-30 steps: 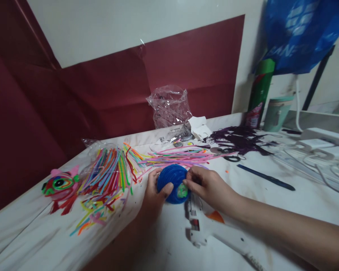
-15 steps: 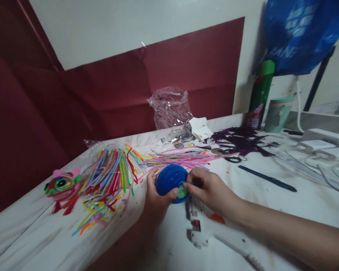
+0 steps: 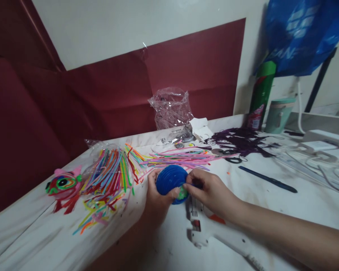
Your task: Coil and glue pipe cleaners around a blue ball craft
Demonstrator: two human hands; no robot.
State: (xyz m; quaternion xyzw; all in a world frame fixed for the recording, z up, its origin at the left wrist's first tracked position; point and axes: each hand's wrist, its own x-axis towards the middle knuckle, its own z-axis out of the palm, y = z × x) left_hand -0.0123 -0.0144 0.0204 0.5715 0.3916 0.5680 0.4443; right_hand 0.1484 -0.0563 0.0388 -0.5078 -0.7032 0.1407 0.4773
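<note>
currently | ball (image 3: pixel 171 181) cupped in left hand (image 3: pixel 158 201), just beyond glue gun (image 3: pixel 199 235) | blue strand (image 3: pixel 197 185) seemingly pinched by right hand (image 3: pixel 210 188) at its edge | judged light, firm, soft-skinned | best held by sides, green patch (image 3: pixel 183 193) avoided

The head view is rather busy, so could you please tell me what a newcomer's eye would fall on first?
Probably the vivid blue ball near the middle, held in the left hand, with the right hand at its side by a green patch. Next might come the pink-and-red figure at the left, beside the fanned colourful strips. A blue bag also stands out at the upper right.
</note>
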